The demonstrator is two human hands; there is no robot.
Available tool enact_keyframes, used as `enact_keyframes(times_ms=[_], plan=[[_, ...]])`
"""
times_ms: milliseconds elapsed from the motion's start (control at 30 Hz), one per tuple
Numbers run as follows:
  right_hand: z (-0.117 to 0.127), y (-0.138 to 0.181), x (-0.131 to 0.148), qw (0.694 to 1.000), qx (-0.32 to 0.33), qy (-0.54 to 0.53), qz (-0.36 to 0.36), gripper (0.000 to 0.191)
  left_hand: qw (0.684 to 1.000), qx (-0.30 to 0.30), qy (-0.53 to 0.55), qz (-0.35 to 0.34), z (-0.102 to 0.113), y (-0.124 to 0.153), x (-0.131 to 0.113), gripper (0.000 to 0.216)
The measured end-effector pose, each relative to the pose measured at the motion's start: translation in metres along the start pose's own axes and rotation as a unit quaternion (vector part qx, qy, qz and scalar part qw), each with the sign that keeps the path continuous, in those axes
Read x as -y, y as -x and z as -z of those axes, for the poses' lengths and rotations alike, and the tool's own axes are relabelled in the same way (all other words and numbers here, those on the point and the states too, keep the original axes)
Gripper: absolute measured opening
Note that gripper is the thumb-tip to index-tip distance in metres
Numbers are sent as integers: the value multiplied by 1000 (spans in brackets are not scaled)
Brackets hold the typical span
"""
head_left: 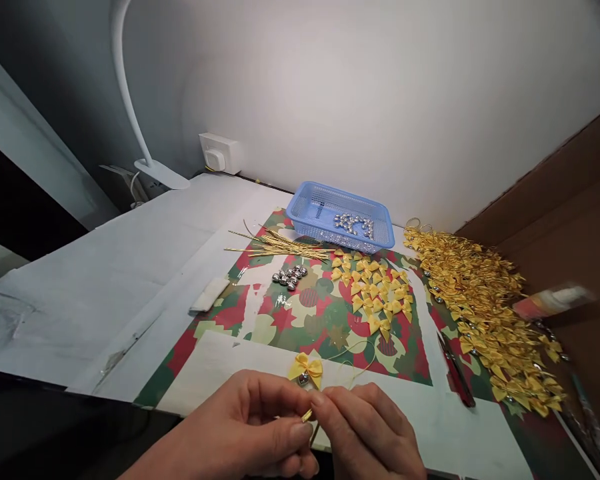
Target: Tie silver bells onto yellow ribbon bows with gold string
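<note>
My left hand and my right hand meet at the near edge of the table. Both pinch a short gold twist tie between thumb and fingers; part of it is hidden by the fingertips. Just beyond them lies a yellow ribbon bow with a silver bell at its middle. A thin yellowish cord loops on the table to the right of this bow. Farther off are a bundle of gold twist ties, a small group of silver bells and loose yellow bows.
A blue basket with silver bells stands by the wall. On the right are a large heap of yellow bows, scissors and a blurred bottle. A white lamp and a folded white pad are left.
</note>
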State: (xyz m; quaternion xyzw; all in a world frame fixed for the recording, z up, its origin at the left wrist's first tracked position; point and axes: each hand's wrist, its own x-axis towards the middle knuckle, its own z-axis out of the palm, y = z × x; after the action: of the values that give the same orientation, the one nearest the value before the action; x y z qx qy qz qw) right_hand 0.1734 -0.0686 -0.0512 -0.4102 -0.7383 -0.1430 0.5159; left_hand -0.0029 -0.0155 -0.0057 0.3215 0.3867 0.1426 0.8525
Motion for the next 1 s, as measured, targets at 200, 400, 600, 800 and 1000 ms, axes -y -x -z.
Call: enact_keyframes(times_ms=[200, 400, 600, 800, 1000], plan=[[-2, 4, 1, 1000, 10, 12, 4, 20, 1000, 4, -8, -17, 6, 1, 4, 30], [0, 4, -2, 998, 26, 32, 39, 14, 1000, -1, -12, -7, 3, 3, 1, 31], [1, 6, -1, 999, 38, 30, 25, 19, 1000, -26, -3, -12, 1, 2, 2, 33], [11, 0, 2, 950, 28, -181, -253, 25, 997, -69, -12, -10, -2, 4, 2, 28], [23, -9, -3, 793, 232, -350, -441, 39, 994, -45, -93, -39, -5, 3, -2, 20]])
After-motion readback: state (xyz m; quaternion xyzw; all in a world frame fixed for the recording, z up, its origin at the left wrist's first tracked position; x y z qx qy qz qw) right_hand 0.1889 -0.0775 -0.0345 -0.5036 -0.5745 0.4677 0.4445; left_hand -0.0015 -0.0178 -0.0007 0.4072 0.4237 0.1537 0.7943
